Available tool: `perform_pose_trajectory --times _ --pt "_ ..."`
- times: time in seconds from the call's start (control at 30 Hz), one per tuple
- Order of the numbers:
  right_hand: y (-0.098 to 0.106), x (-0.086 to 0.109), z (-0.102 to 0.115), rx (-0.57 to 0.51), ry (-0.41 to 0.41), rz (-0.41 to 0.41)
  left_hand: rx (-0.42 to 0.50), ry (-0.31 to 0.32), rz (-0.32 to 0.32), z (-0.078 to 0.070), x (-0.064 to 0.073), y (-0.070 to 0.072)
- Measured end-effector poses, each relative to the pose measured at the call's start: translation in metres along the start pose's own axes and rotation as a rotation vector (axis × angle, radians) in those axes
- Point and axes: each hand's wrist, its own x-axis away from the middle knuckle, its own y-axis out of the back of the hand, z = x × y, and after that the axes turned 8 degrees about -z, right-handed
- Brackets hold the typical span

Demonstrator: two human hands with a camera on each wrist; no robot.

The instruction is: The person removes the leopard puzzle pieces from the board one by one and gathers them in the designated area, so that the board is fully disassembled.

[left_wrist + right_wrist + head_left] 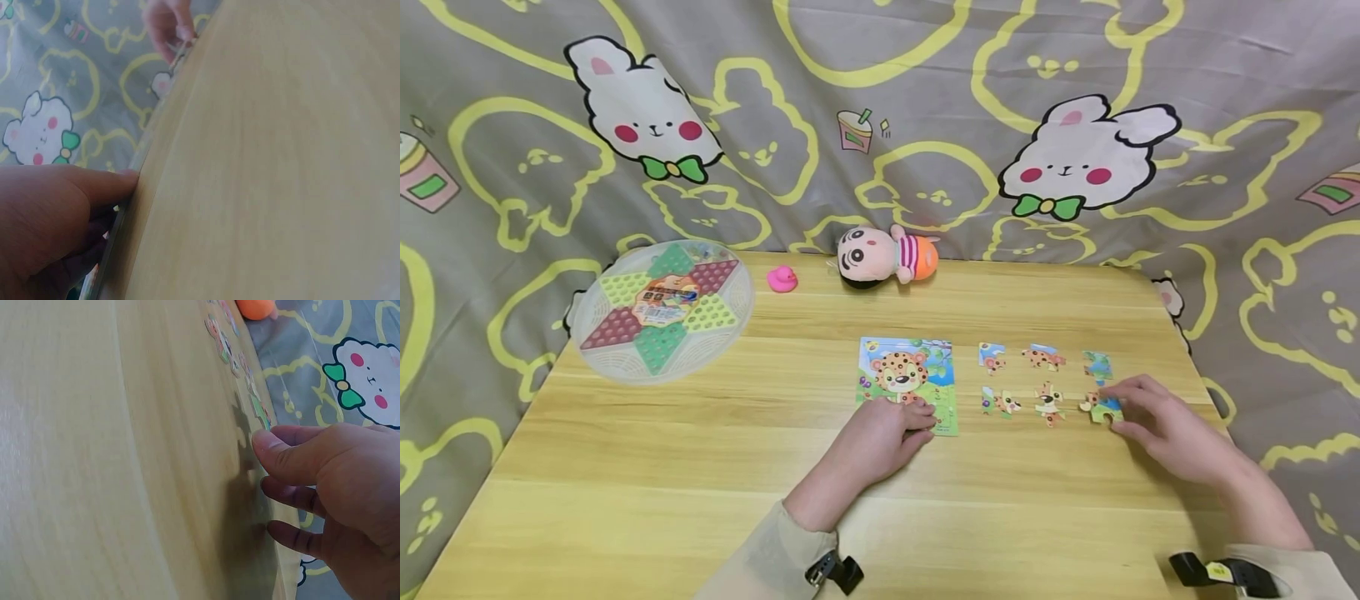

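Note:
A square leopard puzzle board (940, 367) lies on the table, showing a spotted cub on a blue and green ground. My left hand (887, 429) rests on its lower part, fingers extended and covering some of the picture. Farther right, my right hand (1165, 425) pinches a green and blue puzzle piece (1107, 408) between thumb and forefinger. In the right wrist view the other fingers (287, 494) are spread apart, with a shadow on the table below. Several loose puzzle pieces (1049, 404) lie in two rows between the board and my right hand.
On the wooden table (700, 483), a round Chinese checkers board (617, 367) lies at the back left. A pink rubber duck (782, 280) and a plush doll (872, 254) sit near the back edge. A patterned grey curtain (925, 108) hangs behind the table.

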Motion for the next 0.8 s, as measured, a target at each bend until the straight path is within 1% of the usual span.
perform_pose_trajectory --times 0.13,0.33,0.57,0.8 --pt "0.0 0.003 -0.0033 -0.005 -0.008 -0.003 -0.001 0.003 0.005 0.0001 -0.0006 -0.0002" --pt "0.0 0.0068 -0.0052 -0.005 -0.048 0.0 0.003 0.008 0.009 0.0006 -0.0006 -0.0005" --pt "0.0 0.0069 -0.005 0.014 -0.073 0.002 0.004 0.016 0.01 -0.0009 0.0 0.0016" --pt "0.0007 0.0078 -0.0053 0.036 -0.095 0.015 -0.004 0.013 0.006 -0.0011 0.0001 0.0002"
